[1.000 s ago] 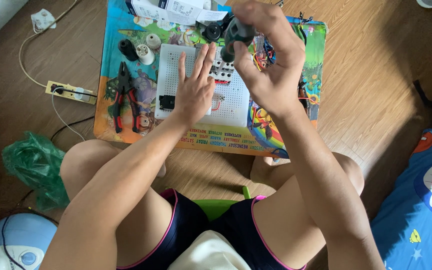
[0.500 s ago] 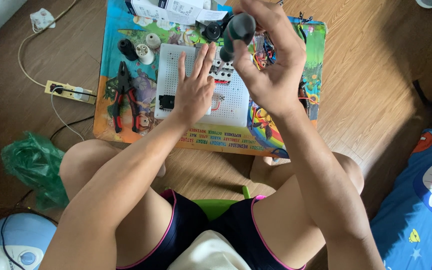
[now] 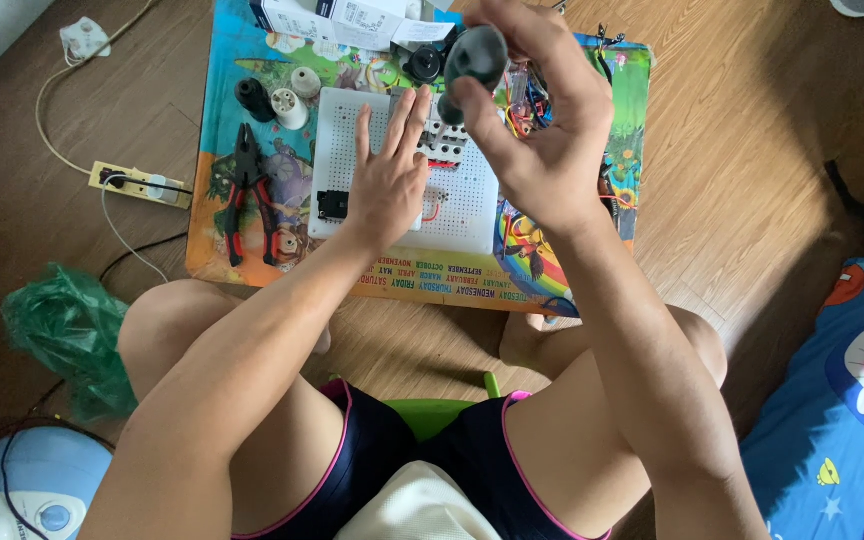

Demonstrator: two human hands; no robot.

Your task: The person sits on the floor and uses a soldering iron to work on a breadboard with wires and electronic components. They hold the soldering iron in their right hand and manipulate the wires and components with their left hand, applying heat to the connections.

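My left hand [image 3: 390, 180] lies flat, fingers spread, on a white perforated breadboard [image 3: 467, 205] that carries small components and wires. My right hand [image 3: 542, 130] is raised above the board's far right corner and grips a dark grey cylindrical part [image 3: 474, 55] between thumb and fingers. The breadboard rests on a colourful cartoon mat [image 3: 262, 240] on the wooden floor. A small black component [image 3: 332, 204] sits on the board just left of my left hand.
On the mat's left lie red-handled pliers [image 3: 245, 190], a black spool [image 3: 252, 98] and a white spool [image 3: 290, 108]. White boxes [image 3: 337, 18] stand at the far edge. A power strip [image 3: 140, 185], a green plastic bag [image 3: 67, 335] and a blue cartoon blanket [image 3: 842, 400] surround me.
My right hand has turned the grey cylindrical part slightly and lifted it a little. My left hand stays flat on the breadboard.
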